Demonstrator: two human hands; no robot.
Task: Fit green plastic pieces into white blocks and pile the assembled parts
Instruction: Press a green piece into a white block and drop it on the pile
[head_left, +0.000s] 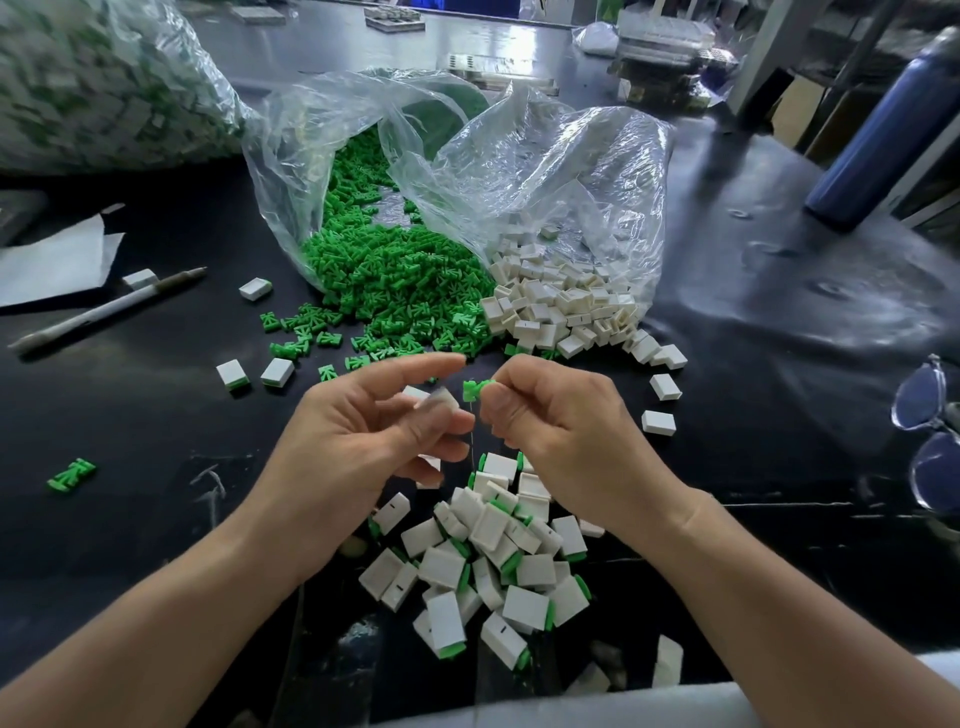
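My right hand (561, 431) pinches a small green plastic piece (477, 388) between thumb and fingertips. A few centimetres to its left, my left hand (358, 441) holds a blurred white block (436, 404) with thumb and curled fingers, its index finger stretched out above. Below both hands lies a pile of assembled white-and-green parts (483, 566) on the black table. Farther back, loose green pieces (395, 275) spill from a clear plastic bag, and loose white blocks (566, 312) spill from a second bag beside it.
A large bag of finished parts (104, 83) fills the back left. A pen (109, 309) and white paper (52, 260) lie at the left. A blue bottle (883, 130) stands at the right, glasses (930, 436) at the right edge. Stray pieces dot the black table (156, 415).
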